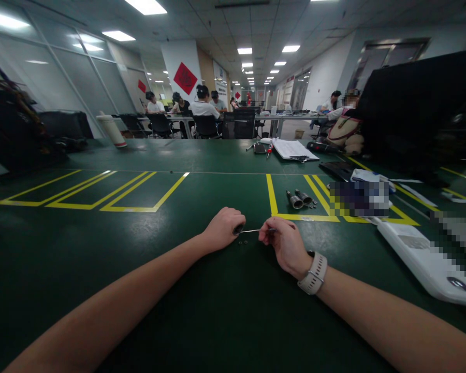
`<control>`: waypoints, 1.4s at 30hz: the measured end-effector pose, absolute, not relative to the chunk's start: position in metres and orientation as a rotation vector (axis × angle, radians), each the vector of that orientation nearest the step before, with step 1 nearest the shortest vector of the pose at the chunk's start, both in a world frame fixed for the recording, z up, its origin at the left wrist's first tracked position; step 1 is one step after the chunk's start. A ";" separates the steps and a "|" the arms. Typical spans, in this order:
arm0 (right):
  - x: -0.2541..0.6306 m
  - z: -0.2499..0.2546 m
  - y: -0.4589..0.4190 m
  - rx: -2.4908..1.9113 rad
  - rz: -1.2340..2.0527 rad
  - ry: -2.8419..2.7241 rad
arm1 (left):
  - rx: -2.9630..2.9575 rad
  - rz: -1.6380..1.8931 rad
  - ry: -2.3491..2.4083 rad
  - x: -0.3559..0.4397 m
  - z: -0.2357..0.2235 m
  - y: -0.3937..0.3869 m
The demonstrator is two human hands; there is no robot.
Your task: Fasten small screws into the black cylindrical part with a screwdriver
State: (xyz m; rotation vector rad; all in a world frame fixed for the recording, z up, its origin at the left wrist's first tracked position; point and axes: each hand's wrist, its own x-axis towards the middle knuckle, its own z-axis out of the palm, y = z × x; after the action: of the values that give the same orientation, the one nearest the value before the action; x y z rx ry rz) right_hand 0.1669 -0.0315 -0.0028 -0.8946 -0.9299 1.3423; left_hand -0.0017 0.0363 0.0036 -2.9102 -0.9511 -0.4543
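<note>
My left hand [222, 229] rests on the green table [140, 259], fingers curled around a small dark part [238, 228]. My right hand [285, 244], with a pale watch at the wrist, pinches a thin metal tool [252, 230] whose tip meets that dark part. Two or three tiny dark rings [243, 242] lie on the table just below the tool. Beyond my right hand, two short metal cylinders [299, 198] with several small bits beside them lie inside a yellow-taped square.
Yellow tape outlines [101, 194] mark the table to the left. A white device [423, 259] lies at the right, a clipboard with papers [293, 149] and pens farther back, a white bottle [111, 130] at the back left. Several people sit at far tables.
</note>
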 end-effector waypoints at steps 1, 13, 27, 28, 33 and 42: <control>0.166 -0.003 -0.032 -0.915 1.304 -0.932 | -2.911 -0.456 -0.953 -0.002 0.004 0.037; 0.160 0.000 -0.032 -1.180 1.112 -1.005 | -2.891 -0.464 -1.011 -0.002 0.002 0.037; 0.166 0.001 -0.033 -1.002 1.216 -0.910 | -2.744 -0.650 -1.270 -0.002 0.002 0.036; 0.167 0.002 -0.033 -0.999 1.252 -0.926 | -2.692 -0.683 -1.308 -0.002 0.003 0.035; 0.167 0.009 -0.037 -1.020 1.285 -1.053 | -2.513 -0.780 -1.620 -0.009 0.014 0.034; 0.166 0.005 -0.030 -1.104 1.226 -1.003 | -2.694 -1.471 -2.375 -0.012 0.048 0.008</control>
State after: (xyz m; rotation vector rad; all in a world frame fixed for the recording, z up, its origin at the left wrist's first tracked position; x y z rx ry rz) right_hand 0.1663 -0.0305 0.0050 -1.1042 -1.0027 1.2257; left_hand -0.0121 0.0078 0.0483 -2.6945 -2.3749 -1.4709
